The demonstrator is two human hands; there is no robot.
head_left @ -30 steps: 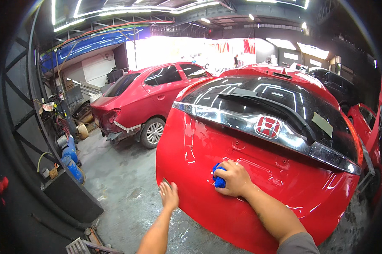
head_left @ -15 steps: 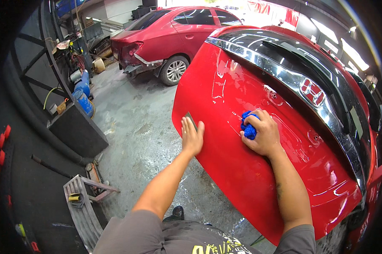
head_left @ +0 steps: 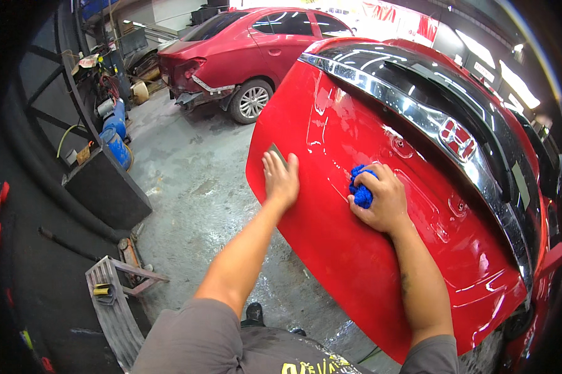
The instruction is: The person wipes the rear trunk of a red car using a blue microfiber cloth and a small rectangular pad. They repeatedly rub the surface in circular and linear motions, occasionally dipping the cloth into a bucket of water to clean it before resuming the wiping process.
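A wet red car tailgate [head_left: 331, 249] lies tilted before me, with a chrome strip [head_left: 399, 103] and a badge along its far right side. Flat over its left edge rests my left hand [head_left: 282, 179], fingers stretched together and thumb raised. Under it shows a small grey-olive sheet that looks like sandpaper [head_left: 277, 156], pressed to the paint. My right hand [head_left: 384, 199] is closed round a bunched blue cloth [head_left: 361, 187] on the middle of the panel. The palm hides part of the cloth.
A second red car [head_left: 250, 53] with its rear bumper off stands behind. To the left are a grey bench [head_left: 116, 318] with a yellow-and-black block [head_left: 101, 290] on it, a black box-like stand [head_left: 106, 187] and blue drums [head_left: 116, 146]. The grey floor [head_left: 194, 206] looks wet.
My left hand has slid a little farther away along the tailgate's edge with the sheet. The right hand keeps the blue cloth at nearly the same spot. The whole view has shifted slightly.
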